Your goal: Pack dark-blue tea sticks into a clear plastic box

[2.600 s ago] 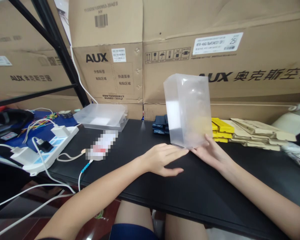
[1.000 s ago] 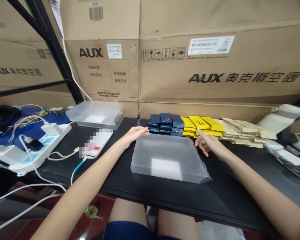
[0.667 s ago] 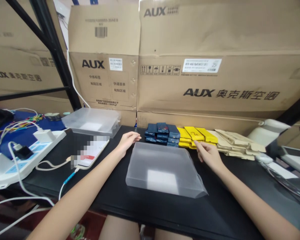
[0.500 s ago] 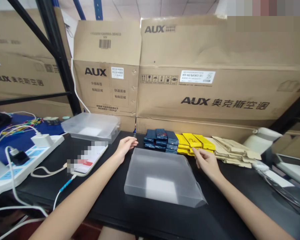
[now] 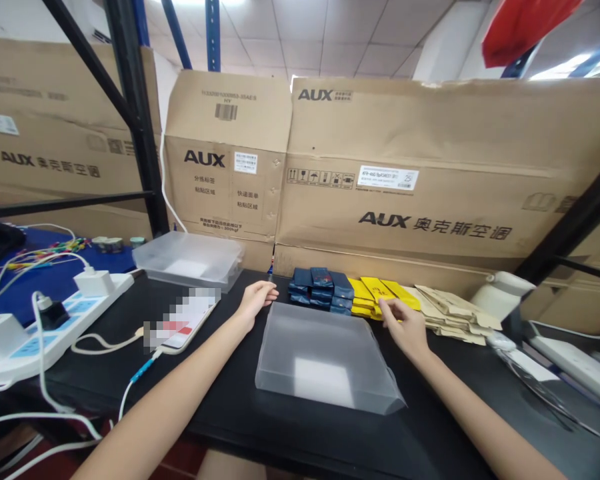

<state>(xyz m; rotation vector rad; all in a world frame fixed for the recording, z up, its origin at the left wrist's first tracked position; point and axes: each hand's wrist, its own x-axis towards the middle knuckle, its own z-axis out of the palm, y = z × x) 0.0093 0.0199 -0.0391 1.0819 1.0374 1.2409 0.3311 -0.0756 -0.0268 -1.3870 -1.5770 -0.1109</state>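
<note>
A translucent plastic case lies flat on the black table, with a white patch showing on its front part. My left hand hovers by its far left corner, fingers drawn together and bent, nothing visible in them. To that hand's right stand dark blue packets in stacked rows. My right hand is beyond the case's right side, its fingers curled in and seemingly empty. Its fingertips overlap the front of the yellow packets in view; whether they touch is unclear. Beside these lie beige paper packets.
Another translucent case sits at the back left. A phone with a cable lies left of my forearm, near a white power strip. Large cardboard sheets stand behind. A white bottle-like object and glasses are at right.
The view has tilted up slightly, so more ceiling shows and things sit lower in the picture. Both hands keep nearly the same places around the case.
</note>
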